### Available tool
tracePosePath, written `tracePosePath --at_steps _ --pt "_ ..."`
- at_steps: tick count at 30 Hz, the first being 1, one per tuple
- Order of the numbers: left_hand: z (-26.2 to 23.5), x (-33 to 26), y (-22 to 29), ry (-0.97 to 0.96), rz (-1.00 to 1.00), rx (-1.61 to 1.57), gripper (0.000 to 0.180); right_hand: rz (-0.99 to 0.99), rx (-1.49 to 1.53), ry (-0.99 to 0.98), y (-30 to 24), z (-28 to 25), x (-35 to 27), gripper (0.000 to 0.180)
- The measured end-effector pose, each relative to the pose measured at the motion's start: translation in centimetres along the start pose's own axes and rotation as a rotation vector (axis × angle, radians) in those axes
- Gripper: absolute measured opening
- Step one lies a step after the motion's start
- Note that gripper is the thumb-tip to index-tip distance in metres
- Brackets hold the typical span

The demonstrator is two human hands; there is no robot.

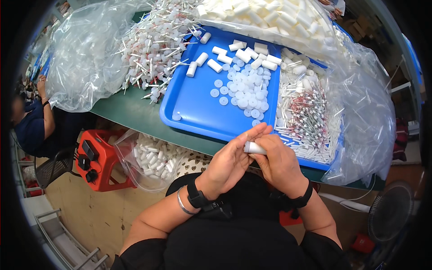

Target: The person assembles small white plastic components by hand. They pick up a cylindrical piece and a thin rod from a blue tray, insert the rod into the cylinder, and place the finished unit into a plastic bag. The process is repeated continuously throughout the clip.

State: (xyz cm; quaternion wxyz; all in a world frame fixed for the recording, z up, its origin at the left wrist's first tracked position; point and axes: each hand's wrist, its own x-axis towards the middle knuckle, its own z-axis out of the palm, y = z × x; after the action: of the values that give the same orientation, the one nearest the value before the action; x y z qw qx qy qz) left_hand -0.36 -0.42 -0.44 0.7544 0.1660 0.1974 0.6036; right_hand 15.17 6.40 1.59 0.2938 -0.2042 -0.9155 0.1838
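Observation:
Close to my body, just over the table's near edge, my right hand [282, 164] is closed around a short white cylinder [255, 148]. A translucent rim shows at the cylinder's left end, facing my other palm. My left hand [228, 164] is open, its fingers stretched out flat beside that end; whether the palm presses on it I cannot tell. Beyond both hands lies a blue tray [189, 108] with translucent discs [247, 87] piled at its right side. Several loose white cylinders [215, 65] lie toward the tray's far side.
Right of the tray, another blue tray [310, 164] holds thin white sticks and red-and-silver parts [306, 112]. A large bag of white cylinders [270, 15] stands behind. Stick-and-disc pieces [153, 49] heap at left. A red stool [101, 157] and a seated person [36, 121] are further left.

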Motion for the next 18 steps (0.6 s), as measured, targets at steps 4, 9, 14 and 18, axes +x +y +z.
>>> tracePosePath --at_steps 4,9,14,18 --pt "-0.1 -0.1 -0.8 -0.001 0.011 -0.186 0.047 -0.018 -0.080 -0.022 -0.4 0.0 0.2 0.031" --pt "0.2 -0.2 -2.2 0.043 0.089 -0.367 0.039 0.017 -0.167 -0.021 -2.1 0.9 0.8 0.026" --pt "1.1 -0.1 -0.6 0.089 0.115 -0.244 0.051 0.149 -0.089 0.050 -2.3 2.4 1.2 0.027" --pt "0.4 -0.3 -0.1 0.060 0.135 -0.141 0.061 0.205 0.106 0.034 -2.8 2.1 1.8 0.026"
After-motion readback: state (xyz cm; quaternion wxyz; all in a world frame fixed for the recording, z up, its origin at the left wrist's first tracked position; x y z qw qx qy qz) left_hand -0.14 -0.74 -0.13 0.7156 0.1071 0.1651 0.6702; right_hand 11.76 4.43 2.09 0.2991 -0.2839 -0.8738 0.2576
